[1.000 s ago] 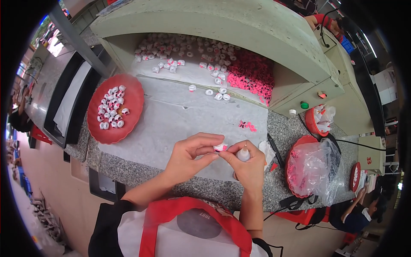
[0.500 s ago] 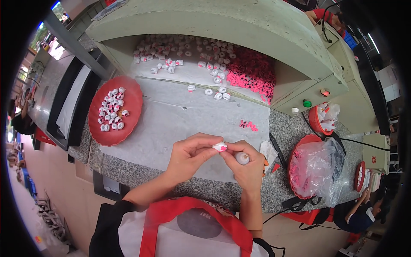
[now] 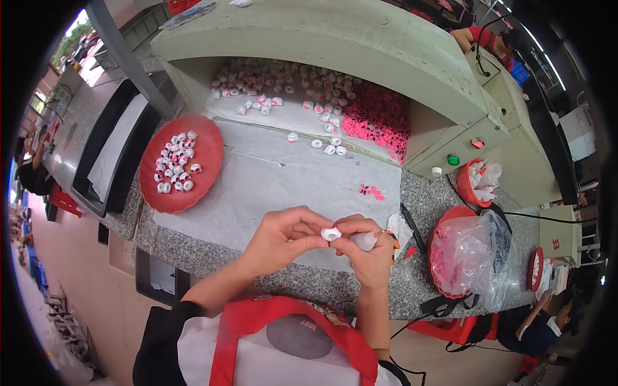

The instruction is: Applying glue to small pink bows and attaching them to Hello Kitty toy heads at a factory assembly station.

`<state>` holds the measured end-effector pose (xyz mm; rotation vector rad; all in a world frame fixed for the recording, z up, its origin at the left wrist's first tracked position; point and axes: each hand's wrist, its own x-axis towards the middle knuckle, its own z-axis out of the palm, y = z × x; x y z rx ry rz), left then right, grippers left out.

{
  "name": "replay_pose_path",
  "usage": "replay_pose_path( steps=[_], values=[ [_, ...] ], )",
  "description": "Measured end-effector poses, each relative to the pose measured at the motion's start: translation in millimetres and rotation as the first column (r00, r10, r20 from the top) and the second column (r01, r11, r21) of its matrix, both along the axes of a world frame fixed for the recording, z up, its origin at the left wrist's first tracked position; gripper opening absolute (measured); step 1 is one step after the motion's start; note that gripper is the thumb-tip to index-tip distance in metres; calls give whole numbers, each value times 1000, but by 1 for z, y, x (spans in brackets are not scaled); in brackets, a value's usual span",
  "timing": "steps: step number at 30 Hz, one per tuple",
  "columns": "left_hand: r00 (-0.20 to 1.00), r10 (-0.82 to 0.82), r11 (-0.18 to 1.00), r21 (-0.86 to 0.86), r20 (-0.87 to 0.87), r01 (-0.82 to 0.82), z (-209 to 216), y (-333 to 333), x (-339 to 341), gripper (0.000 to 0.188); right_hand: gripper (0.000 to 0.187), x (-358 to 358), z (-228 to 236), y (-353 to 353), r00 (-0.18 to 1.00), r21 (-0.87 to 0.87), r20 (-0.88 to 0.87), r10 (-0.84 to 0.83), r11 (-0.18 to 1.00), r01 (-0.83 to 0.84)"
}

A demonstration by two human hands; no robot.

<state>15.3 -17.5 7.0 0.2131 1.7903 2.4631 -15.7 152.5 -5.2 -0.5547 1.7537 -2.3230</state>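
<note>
Between my two hands, over the near edge of the paper sheet, is a small white ring-like piece (image 3: 331,233) with a pink patch on its top edge and a dark hollow. My left hand (image 3: 284,239) pinches it from the left with thumb and fingertips. The thumb and forefinger of my right hand (image 3: 369,257) press at its right side. A small translucent white bottle (image 3: 365,241) is tucked in my right hand, partly covered by the fingers. Just beyond that hand shows an orange and black object (image 3: 393,243), its kind unclear.
A red scalloped tray (image 3: 212,148) with similar white pieces stands left. The grey-green hood (image 3: 322,38) shelters many white pieces and a pink heap (image 3: 376,119). A few pink bits (image 3: 371,191) lie on the paper (image 3: 257,186). Right are a bag-covered red tray (image 3: 444,283) and red bucket (image 3: 467,186).
The white piece has been turned: its pink patch faced me before, and now its hollow shows. The bottle in my right hand has tilted. The whole view has shifted slightly.
</note>
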Motion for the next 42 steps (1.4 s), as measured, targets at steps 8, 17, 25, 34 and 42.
replay_pose_path(
  steps=[8, 17, 25, 34, 42],
  values=[
    [999, 52, 997, -57, -3, -52, -2, -10, 6, 24, 16, 1, -5, -20, 977, -47, 213, 7, 999, 3],
    [610, 590, 206, -632, -529, -747, -54, -122, -29, 23, 18, -11, -40, -59, 928, 242, 357, -110, 970, 22],
    [765, 269, 41, -787, -585, -616, -99, -60, -151, 25, 25, -4, -22, -35, 958, 290, 222, -182, 950, 113],
    [930, -118, 821, 561, 348, -106, -30, -34, -58, 36, 42, 19, 5, -2, 954, 196, -41, -296, 934, 298],
    [973, 64, 959, 255, 221, -121, 12, 6, -15, 35, 25, 31, 35, 6, 849, 181, -135, -512, 829, 529]
  ],
)
